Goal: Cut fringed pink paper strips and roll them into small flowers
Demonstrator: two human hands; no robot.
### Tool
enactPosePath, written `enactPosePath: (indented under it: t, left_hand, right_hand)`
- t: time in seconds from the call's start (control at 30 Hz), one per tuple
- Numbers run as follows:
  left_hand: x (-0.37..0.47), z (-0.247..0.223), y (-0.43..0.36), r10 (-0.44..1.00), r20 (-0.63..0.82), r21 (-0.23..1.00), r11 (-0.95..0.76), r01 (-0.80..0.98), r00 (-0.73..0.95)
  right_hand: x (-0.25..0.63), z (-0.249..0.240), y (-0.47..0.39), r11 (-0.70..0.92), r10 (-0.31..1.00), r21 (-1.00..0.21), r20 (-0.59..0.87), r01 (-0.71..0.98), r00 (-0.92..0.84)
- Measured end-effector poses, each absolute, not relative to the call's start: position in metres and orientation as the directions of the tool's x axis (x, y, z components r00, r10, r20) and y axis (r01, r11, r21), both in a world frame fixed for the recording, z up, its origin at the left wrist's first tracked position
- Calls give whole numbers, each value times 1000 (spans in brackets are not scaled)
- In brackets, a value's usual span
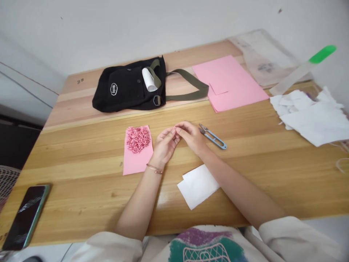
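Both hands meet over the middle of the wooden table (245, 171). Her left hand (165, 145) and her right hand (191, 136) touch at the fingertips, and the fingers are pinched together on something tiny and pink (175, 128). It is too small to tell what it is. A thin bracelet (154, 168) sits on the left wrist. Just to the left of the left hand lies a pink paper slip (135, 160), and on its top part sits a pile of little pink bits (137, 138). Just to the right of the right hand lie small snips with blue handles (212, 136), flat on the table and not held. Near the arms, close to the table's front edge, are two white paper pieces (197, 185), one partly on the other. Farther back lies a black bag (131, 87) with a green strap (191, 87), and a white roll (149, 79) rests on it. Beside the strap are big pink paper sheets (231, 82). At the far right is a heap of white scraps (313, 116). A dark phone (27, 216) lies at the front left corner.
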State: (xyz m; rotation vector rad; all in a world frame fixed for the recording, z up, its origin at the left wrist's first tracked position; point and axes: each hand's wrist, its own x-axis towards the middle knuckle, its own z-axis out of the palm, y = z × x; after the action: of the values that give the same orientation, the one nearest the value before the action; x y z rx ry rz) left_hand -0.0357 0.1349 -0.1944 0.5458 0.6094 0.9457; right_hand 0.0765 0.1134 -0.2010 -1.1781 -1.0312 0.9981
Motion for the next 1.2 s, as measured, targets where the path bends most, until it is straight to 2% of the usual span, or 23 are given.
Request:
enactPosePath:
  t: [0.53,0.83,1.03,1.2]
  left_hand:
    - [-34,-194,134,887,-242,701,440,-561,394]
    - [-36,-195,132,876,-202,738,430,-521,438]
    - [-37,-194,131,867,-183,739,432,-517,463]
    - [-36,-194,131,870,-191,723,438,-534,455]
  right_hand:
    - [78,-197,113,105,975,-989,82,-103,207]
    - [86,-195,111,101,991,-987,89,-125,102]
    - [93,-191,111,0,1000,-979,3,-206,-15]
    - [94,-189,112,-25,1000,-974,-29,-223,10]
